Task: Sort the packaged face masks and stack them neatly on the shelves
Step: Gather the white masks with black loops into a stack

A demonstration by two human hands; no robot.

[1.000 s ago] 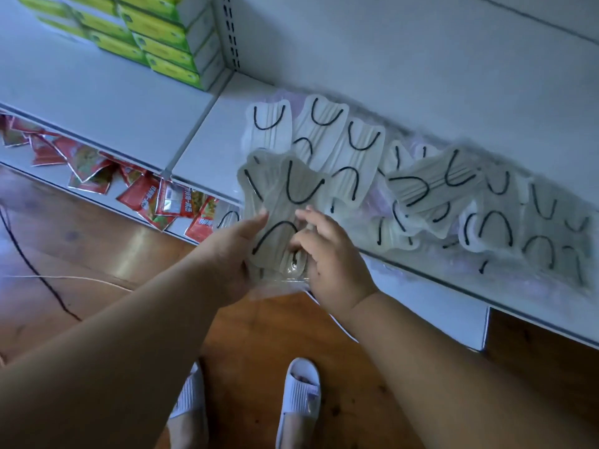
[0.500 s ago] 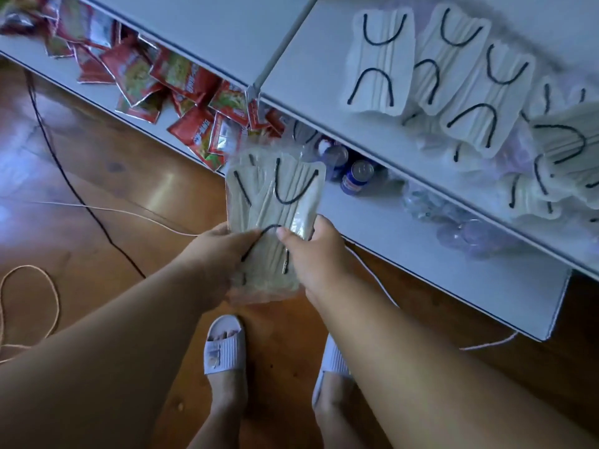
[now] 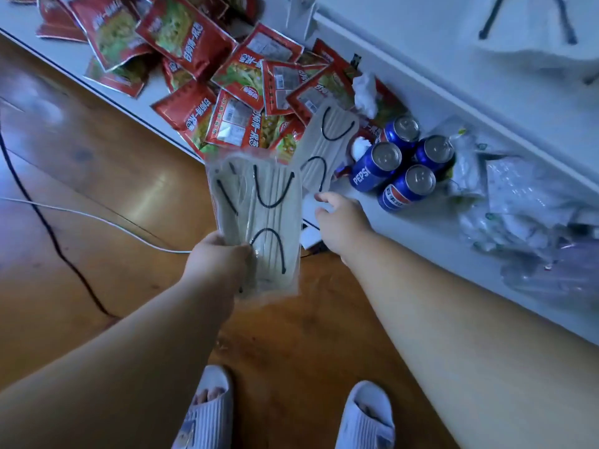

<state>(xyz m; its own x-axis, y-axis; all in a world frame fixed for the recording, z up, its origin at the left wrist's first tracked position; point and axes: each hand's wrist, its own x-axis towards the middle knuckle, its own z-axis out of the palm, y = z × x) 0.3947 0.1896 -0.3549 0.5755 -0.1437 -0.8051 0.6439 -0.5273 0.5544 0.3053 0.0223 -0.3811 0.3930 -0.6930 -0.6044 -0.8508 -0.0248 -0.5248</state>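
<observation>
While gripped by left hand (image 3: 215, 260), mask packets (image 3: 259, 218) upright (long axis vertical).

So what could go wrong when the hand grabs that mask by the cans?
The right hand reaches for the loose mask pack, which leans close beside the Pepsi cans, so it might knock one over. The left hand grips its mask packs only near the bottom, so they could slide out.

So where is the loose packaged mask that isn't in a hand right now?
In the head view the loose mask lies on the lower shelf, between the red snack packets and the Pepsi cans, just beyond the right hand.
</observation>
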